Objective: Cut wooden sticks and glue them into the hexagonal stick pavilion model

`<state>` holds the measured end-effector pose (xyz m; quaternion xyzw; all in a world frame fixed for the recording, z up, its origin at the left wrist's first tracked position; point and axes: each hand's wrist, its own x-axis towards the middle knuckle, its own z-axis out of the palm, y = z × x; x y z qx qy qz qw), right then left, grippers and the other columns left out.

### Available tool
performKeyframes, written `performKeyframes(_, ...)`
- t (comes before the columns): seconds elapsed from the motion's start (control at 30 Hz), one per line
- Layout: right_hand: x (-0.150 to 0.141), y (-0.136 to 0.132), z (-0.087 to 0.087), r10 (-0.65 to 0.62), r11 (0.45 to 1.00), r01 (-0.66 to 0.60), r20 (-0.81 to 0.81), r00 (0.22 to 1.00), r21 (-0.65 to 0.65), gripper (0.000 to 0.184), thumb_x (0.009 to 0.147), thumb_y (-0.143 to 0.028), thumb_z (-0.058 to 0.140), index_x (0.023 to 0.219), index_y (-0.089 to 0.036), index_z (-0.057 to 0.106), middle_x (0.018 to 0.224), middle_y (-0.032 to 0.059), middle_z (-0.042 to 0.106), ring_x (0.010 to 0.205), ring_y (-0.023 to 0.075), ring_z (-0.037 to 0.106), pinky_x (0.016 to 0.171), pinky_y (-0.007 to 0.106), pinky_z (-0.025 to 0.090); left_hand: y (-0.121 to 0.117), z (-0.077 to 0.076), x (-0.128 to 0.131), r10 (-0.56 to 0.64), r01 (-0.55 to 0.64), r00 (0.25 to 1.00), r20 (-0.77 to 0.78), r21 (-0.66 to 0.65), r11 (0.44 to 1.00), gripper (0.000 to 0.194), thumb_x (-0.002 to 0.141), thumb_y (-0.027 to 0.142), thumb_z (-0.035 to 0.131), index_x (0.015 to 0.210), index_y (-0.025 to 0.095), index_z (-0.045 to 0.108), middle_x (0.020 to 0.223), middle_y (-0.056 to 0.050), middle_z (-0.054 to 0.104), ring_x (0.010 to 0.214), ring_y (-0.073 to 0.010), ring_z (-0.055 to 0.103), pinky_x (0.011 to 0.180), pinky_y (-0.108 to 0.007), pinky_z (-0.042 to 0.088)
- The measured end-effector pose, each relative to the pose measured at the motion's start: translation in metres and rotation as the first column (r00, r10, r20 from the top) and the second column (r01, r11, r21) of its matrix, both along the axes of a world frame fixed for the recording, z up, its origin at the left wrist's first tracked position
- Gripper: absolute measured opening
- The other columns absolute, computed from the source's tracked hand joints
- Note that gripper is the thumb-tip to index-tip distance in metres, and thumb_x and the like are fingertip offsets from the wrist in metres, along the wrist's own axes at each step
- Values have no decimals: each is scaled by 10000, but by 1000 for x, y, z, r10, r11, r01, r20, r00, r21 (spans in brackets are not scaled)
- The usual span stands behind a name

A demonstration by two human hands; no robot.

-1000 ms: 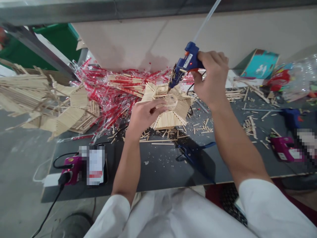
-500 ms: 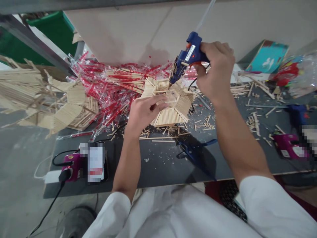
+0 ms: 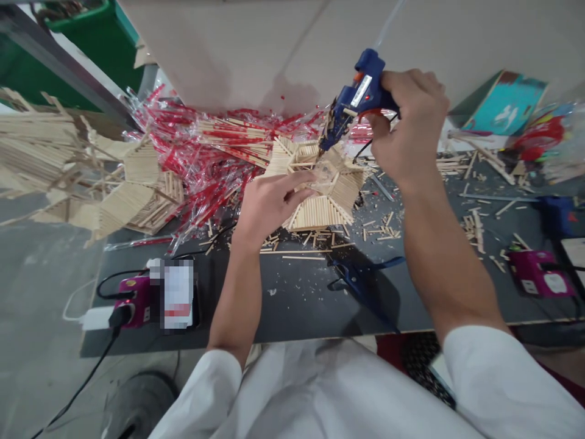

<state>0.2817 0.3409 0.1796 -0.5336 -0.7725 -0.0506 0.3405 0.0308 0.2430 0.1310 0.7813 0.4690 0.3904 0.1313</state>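
My right hand (image 3: pixel 414 125) is closed round a blue hot glue gun (image 3: pixel 356 97), its nozzle tilted down and a clear glue stick rising from its back. Below the nozzle lies a flower-like piece made of thin wooden sticks (image 3: pixel 317 213), with slatted panels around a frame in the middle. The nozzle tip is at that frame; whether it touches I cannot tell. At the left side of the stick piece, my left hand (image 3: pixel 269 204) has thumb and fingers pinched at its inner edge. What exactly lies between the fingertips is hidden.
Red-and-clear plastic wrappers with stick bundles (image 3: pixel 201 158) lie behind. Larger stick structures (image 3: pixel 123 207) stand at left. Near the front are blue pliers (image 3: pixel 361 283), a phone (image 3: pixel 178 296) and a purple power socket (image 3: pixel 134 302). Another glue gun (image 3: pixel 555 216) and a turquoise box (image 3: pixel 507 107) are right.
The view has shifted slightly. The glue gun in my right hand appears a little further right, still pointing at the stick piece. My left hand stays on the piece.
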Motion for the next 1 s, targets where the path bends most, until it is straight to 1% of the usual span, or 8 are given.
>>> performKeyframes(0.1,1,1,-1,10,1000,-10,9,1000,2,434,829,-188,647,1242,-318,673,1197,49,710,1211,385,618,1023,597,458,0,-2,0,-4,6,1000,-31,62,998,265,1036,397,677,1177,230,827,948,-37,845,743,-129,745,701,-245,511)
performKeyframes(0.27,4,2,-2,-1,998,0,10,1000,63,426,806,-161,657,1209,-292,695,1200,82,736,1173,389,636,984,574,472,1,-6,1,-21,25,1000,-22,191,981,204,1036,342,681,1105,236,842,895,-14,837,775,-119,767,697,-229,514)
performKeyframes(0.4,4,1,1,16,998,-18,34,999,61,488,816,-136,652,1260,-339,677,1249,89,734,1188,388,628,979,566,461,-1,-4,4,-32,38,999,-30,217,976,189,1042,313,671,1080,252,845,821,0,810,725,-103,734,659,-237,492)
performKeyframes(0.63,2,-1,5,22,999,-24,48,999,42,497,789,-121,634,1244,-312,685,1219,95,740,1175,396,622,973,574,450,-5,-3,14,-46,66,994,-94,226,972,210,1063,320,640,1094,266,840,742,-6,748,664,-103,674,626,-257,455)
performKeyframes(0.77,2,0,6,18,998,-21,61,998,58,507,789,-112,625,1248,-322,674,1212,88,741,1156,376,614,969,568,453,-5,-2,15,-62,83,995,-83,274,958,178,1055,285,654,1091,262,827,727,-2,731,652,-99,669,596,-256,433)
performKeyframes(0.87,1,0,5,1,998,-5,77,997,57,512,791,-103,629,1251,-326,669,1211,76,743,1155,361,612,973,559,457,-9,3,16,-71,89,995,-66,324,942,165,1042,232,669,1118,279,808,713,16,712,629,-90,654,578,-255,422)
performKeyframes(0.93,1,1,4,0,998,-4,74,997,63,487,807,-109,640,1240,-329,672,1195,71,742,1150,354,617,973,552,462,-15,9,19,-106,99,994,1,352,931,183,1032,182,675,1140,273,790,810,10,763,699,-88,702,611,-241,471)
performKeyframes(1.0,2,3,2,-3,997,-1,58,998,74,449,835,-140,664,1249,-314,667,1205,78,734,1152,350,623,974,543,468,-24,17,24,-173,136,982,75,351,926,225,1027,117,656,1167,256,764,1011,-8,815,868,-95,765,711,-222,546)
